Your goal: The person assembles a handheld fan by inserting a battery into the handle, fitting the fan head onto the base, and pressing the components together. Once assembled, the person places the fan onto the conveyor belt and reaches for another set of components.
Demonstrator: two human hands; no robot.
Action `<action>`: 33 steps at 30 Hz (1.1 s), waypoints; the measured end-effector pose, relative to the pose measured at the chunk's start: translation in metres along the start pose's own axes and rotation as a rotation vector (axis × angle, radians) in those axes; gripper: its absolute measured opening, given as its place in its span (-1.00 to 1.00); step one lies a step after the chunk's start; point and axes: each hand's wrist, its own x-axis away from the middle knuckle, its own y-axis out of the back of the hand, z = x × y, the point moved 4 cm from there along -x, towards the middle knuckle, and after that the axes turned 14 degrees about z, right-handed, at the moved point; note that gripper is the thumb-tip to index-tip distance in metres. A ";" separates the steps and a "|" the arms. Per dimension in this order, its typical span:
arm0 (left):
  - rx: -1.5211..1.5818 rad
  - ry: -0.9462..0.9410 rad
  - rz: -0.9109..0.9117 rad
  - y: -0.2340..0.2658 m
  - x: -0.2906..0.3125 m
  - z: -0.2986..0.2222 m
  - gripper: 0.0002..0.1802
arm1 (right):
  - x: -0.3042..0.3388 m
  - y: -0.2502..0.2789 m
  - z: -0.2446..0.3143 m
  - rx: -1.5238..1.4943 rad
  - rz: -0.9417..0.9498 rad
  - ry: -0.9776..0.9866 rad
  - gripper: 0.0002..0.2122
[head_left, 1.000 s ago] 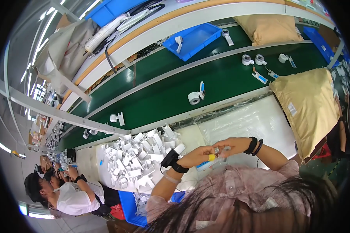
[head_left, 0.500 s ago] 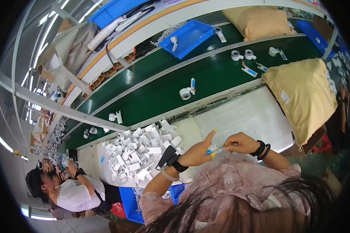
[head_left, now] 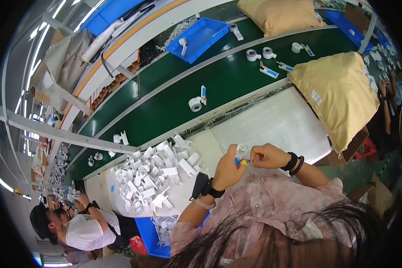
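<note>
In front of my chest, my left hand is closed around a small white plastic piece with a bit of blue on it. A yellow cover shows on one of its fingertips. Just to the right, my right hand is pinched close to that piece. Anything between its fingertips is too small to make out. To the left of my hands, a heap of white plastic casings lies on the pale worktop.
Beyond the worktop runs a green conveyor carrying several white round-headed units with blue-striped handles. A blue tray stands further back. At right leans a large tan bag. A co-worker sits at left by a blue bin.
The view has shifted, so the surroundings sit further left. My left hand's raised finger has curled in around the white piece, and my right hand has drawn slightly away from it.
</note>
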 end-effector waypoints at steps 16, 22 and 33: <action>0.932 0.027 -0.161 -0.025 0.010 0.015 -0.71 | 0.001 -0.014 0.031 0.283 -0.648 0.343 -0.90; 0.918 -0.006 -0.143 -0.026 0.015 0.008 -0.65 | 0.005 -0.015 0.042 0.349 -0.698 0.420 -0.85; 0.885 -0.047 -0.154 -0.026 0.018 -0.003 -0.66 | 0.004 -0.017 0.038 0.419 -0.704 0.489 -0.81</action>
